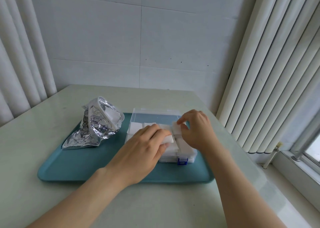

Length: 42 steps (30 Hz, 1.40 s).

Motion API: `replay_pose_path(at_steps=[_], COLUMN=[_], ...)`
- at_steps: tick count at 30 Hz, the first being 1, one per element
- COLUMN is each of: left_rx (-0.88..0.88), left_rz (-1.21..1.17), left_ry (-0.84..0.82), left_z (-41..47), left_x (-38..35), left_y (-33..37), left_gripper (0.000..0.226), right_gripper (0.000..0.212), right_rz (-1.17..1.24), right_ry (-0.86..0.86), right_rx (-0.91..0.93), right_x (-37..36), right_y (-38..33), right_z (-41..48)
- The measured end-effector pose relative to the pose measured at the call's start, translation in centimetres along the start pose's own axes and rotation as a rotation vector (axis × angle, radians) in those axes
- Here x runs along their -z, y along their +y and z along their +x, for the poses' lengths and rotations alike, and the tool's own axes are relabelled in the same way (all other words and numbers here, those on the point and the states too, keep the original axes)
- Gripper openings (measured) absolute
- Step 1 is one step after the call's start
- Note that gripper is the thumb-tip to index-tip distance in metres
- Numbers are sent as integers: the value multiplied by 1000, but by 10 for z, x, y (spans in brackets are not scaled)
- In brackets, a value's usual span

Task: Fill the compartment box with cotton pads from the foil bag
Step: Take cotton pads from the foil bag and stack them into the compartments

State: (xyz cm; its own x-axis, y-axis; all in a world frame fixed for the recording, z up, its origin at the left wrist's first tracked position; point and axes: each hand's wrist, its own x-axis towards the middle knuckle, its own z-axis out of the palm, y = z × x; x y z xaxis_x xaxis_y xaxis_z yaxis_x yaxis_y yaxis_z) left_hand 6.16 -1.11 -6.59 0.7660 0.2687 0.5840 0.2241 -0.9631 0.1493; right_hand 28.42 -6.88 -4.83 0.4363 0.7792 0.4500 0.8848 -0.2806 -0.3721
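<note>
1. On the teal tray (69,167), the compartment box (173,156) sits right of centre. Its clear lid (155,118) stands open at the far side, and a blue latch (182,160) shows on the near wall.
2. White cotton pads (136,127) fill the visible compartments up to the rim.
3. The foil bag (90,134) lies crumpled on the left part of the tray, apart from the box. Its mouth is open, and more white pads show inside.
4. Dark printing runs across the bag's silver face. It is too creased and small to read.
5. The left hand (143,151) is palm down over the middle of the box. Its fingers and thumb curl round a pad stack (168,139).
6. The right hand (197,130) is over the right side of the box. Its thumb and fingertips pinch a smaller pad stack (176,128), just beside the one in the left hand.
7. The tray rests on a pale, glossy table (155,210), which meets a pale panelled wall (121,46) marked with a few dark specks.
8. White vertical blinds (270,72) hang at right and at far left. A window frame (304,151) and sill show at lower right.
</note>
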Motion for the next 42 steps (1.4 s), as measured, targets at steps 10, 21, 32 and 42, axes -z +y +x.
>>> replay_pose_path(at_steps=[10,21,32,42], left_rx=[28,88,98,244], left_rz=[16,-40,-98,-397], left_ry=[-132,-142,-77,172], left_z=[3,4,2,5], left_x=[-10,-8,-4,10], left_y=[2,4,6,4], left_gripper=[40,34,26,37], right_gripper=[37,30,39,45], right_rz=[-75,-243,-239,129], right_ry=[-153,-173,-127,194], right_rx=[75,70,43,258], right_x=[13,17,9,11], right_y=[-7,-9,-14,-43], right_z=[-4,-6,-7,-12])
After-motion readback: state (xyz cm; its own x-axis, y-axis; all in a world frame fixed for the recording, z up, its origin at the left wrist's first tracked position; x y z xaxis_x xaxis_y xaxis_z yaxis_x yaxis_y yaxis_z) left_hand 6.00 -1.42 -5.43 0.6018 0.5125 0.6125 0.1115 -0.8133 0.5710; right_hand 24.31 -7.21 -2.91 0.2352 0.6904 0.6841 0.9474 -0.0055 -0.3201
